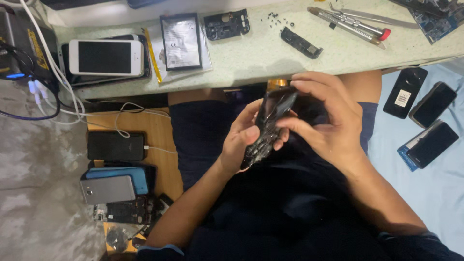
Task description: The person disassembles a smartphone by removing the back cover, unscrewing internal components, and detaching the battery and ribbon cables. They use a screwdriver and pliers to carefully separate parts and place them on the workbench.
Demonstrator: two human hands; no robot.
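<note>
Your left hand (244,140) and right hand (324,113) both grip a black phone (270,123) (screen cracked, glossy, tilted on edge) just below the worktop (251,58).

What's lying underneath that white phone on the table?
The white phone lies on top of a dark, flat device, probably another phone or tablet. Only its black edges show around the white one. The rest is covered, so its screen and kind cannot be told.
</note>
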